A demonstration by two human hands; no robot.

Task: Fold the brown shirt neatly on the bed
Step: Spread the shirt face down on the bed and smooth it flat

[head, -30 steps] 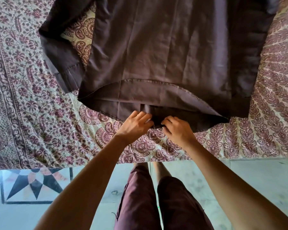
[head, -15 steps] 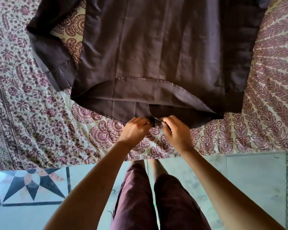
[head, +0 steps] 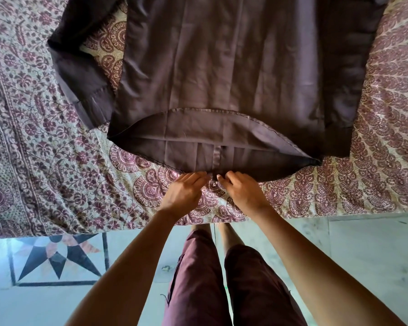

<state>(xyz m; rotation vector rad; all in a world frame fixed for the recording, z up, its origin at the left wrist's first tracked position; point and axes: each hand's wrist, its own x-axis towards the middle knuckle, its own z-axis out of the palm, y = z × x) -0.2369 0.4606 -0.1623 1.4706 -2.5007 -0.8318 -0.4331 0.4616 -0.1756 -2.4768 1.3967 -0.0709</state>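
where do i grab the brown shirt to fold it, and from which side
Grip the brown shirt at the two corners of its near hem, coming from the near edge of the bed. It lies flat with that hem closest; the left hand and right hand at mid-hem would likely let corners sag.

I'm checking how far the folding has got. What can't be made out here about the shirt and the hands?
Head view only.
Collar and shoulders of the shirt: cut off by the top edge.
Fingertips of the left hand and right hand: hidden by the hands' own backs, so pinching or just touching the hem is unclear.
Far end of the bed: outside the frame.
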